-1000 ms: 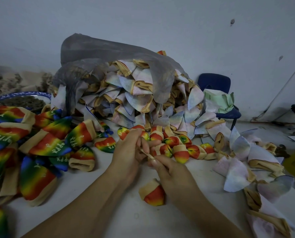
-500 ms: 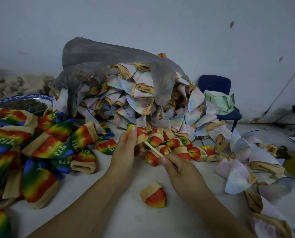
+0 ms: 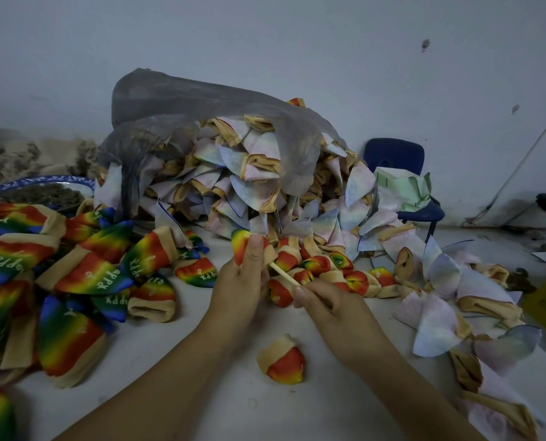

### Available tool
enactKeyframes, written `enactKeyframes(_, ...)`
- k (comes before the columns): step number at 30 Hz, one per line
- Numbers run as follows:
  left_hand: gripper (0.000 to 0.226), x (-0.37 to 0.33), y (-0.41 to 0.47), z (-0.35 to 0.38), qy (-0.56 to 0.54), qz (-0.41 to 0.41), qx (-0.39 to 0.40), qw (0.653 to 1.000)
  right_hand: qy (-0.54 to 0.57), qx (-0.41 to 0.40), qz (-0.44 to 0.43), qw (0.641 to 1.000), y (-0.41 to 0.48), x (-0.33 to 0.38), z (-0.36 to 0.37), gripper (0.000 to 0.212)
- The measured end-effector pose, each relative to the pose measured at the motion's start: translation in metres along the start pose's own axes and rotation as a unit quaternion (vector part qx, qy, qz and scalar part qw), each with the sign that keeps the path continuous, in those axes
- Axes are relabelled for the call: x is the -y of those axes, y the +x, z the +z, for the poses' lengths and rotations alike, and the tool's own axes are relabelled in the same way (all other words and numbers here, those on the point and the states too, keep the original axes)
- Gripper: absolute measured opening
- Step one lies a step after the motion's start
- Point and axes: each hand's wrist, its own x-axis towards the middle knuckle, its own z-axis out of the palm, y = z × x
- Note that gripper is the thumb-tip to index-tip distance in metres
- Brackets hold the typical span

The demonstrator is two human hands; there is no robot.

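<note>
My left hand (image 3: 244,281) grips a small rainbow fabric piece (image 3: 241,238) with a tan cuff, held upright above the table. My right hand (image 3: 324,302) pinches a thin pale stick (image 3: 283,275) whose far end goes into the open cuff of that piece. A turned rainbow piece (image 3: 282,361) lies on the white table (image 3: 233,402) just below my hands. Behind my hands runs a row of small rainbow pieces (image 3: 329,268).
A grey plastic bag (image 3: 182,103) spills several pale inside-out fabric pieces (image 3: 252,189) at the back. Larger rainbow pieces (image 3: 84,272) cover the left side. More pale pieces (image 3: 440,313) lie to the right. A blue-rimmed bowl (image 3: 39,183) stands far left and a blue chair (image 3: 395,154) behind.
My left hand has lifted the rainbow piece higher and turned it upright. My right hand drew back to the right, and more of the stick now shows between my hands.
</note>
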Motion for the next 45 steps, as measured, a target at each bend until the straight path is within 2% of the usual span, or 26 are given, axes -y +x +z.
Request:
enactKeyframes(4,0.073,0.001,-0.003,0.003,0.098,0.020,-0.022,0.995,0.003,-0.009,0.009,1.000,-0.001,0.004,0.003,0.030)
enactKeyframes(8,0.073,0.003,-0.003,0.007,0.080,0.000,-0.016,0.997,0.024,-0.021,0.026,0.999,-0.005,0.009,0.010,0.031)
enactKeyframes(14,0.072,0.006,-0.002,0.007,0.124,0.006,-0.057,0.991,0.045,-0.035,0.073,0.996,-0.006,0.015,0.029,0.035)
enactKeyframes(17,0.071,0.011,-0.001,0.006,0.058,-0.034,-0.033,0.997,0.005,-0.016,0.062,0.998,-0.003,0.011,0.022,0.034)
enactKeyframes(22,0.034,0.011,0.003,-0.005,-0.081,-0.060,0.055,0.993,-0.142,0.021,0.012,0.990,0.006,-0.005,-0.018,0.047)
enactKeyframes(24,0.027,0.010,0.007,-0.009,-0.149,-0.080,0.082,0.982,-0.171,0.032,-0.007,0.985,0.005,-0.008,-0.028,0.047)
enactKeyframes(28,0.026,0.004,0.007,-0.010,-0.245,-0.107,0.140,0.953,-0.148,0.042,-0.019,0.988,0.003,-0.006,-0.029,0.032)
enactKeyframes(30,0.033,0.000,0.005,-0.008,-0.266,-0.111,0.144,0.947,-0.122,0.042,-0.019,0.991,0.002,-0.003,-0.026,0.034)
enactKeyframes(33,0.041,-0.004,-0.002,0.003,-0.222,-0.102,0.128,0.961,-0.049,0.024,-0.023,0.998,0.002,0.002,-0.013,0.038)
enactKeyframes(37,0.062,-0.001,-0.010,0.018,-0.035,-0.087,0.053,0.994,0.030,0.015,-0.011,0.999,0.004,0.012,0.009,0.030)
enactKeyframes(40,0.062,-0.001,-0.010,0.017,-0.026,-0.077,0.059,0.995,0.014,0.003,0.000,1.000,0.005,0.008,0.015,0.030)
enactKeyframes(45,0.056,0.002,-0.010,0.013,-0.041,-0.071,0.107,0.991,-0.002,-0.012,0.008,1.000,0.005,0.003,0.015,0.048)
